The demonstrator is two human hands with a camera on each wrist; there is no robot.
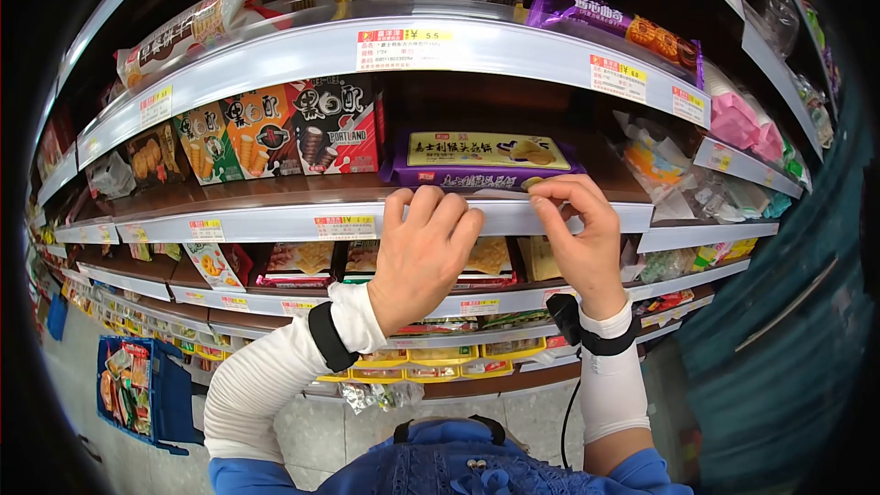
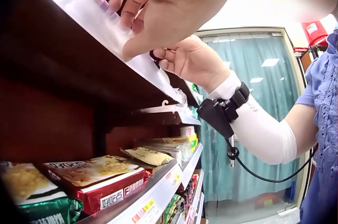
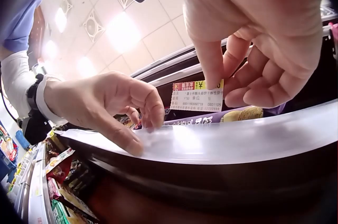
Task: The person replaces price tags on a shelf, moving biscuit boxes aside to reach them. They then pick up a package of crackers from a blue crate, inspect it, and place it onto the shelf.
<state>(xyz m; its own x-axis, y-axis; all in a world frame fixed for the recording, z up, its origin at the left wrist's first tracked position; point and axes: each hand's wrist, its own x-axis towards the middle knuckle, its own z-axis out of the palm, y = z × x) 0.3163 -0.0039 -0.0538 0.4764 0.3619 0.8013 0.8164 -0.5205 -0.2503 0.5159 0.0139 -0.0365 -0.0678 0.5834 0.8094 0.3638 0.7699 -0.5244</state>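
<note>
Head view: left hand grips the clear label strip edging the shelf; right hand, just beside it, pinches a price tag above the strip; tag apparently not yet seated; insertion remains.

A blue basket of snacks stands on the tiled floor.
</note>
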